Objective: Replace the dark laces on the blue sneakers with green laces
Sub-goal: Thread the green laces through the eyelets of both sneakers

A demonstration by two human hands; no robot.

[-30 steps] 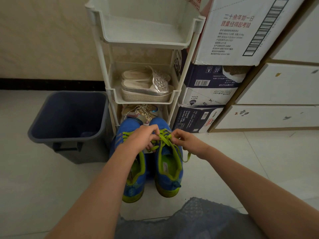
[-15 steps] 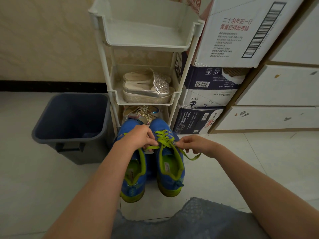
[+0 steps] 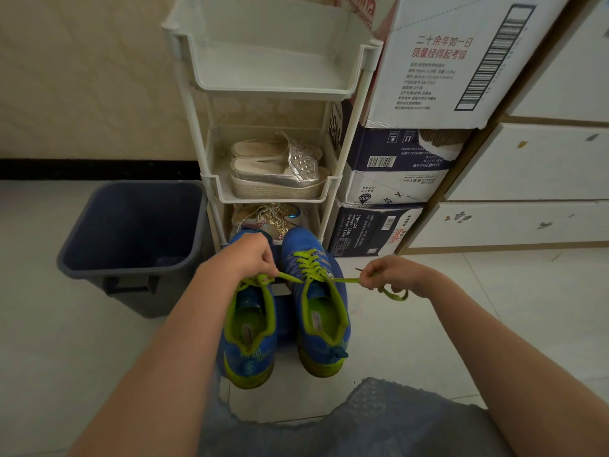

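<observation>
From the head camera, the left hand [image 3: 245,258] was curled, its fingertips pinching one end of the green lace [image 3: 309,266]. That end ran taut from the pinch rightward to the top eyelets of the right sneaker [image 3: 321,311]. The right hand [image 3: 392,275] was also curled, gripping the other end of the same lace. That end stretched level from its fingers leftward to the shoe, and the spare length hung in a small loop just under the hand.

The two hands were apart, one on each side of the right sneaker's tongue, with the lace criss-crossed up the shoe between them and a little beyond. The left sneaker [image 3: 250,334] sat directly below the left hand, touching its mate. Its toe was hidden by the hand, so its lacing could not be made out. Both shoes stood on the pale floor, heels toward the person.

Left of the left hand stood a dark bin [image 3: 135,232]. Beyond both hands rose a white rack [image 3: 273,84] holding silver sandals [image 3: 276,169], with a glittery shoe [image 3: 270,219] on its lowest tier. Stacked cartons [image 3: 438,70] stood beyond the right hand.
</observation>
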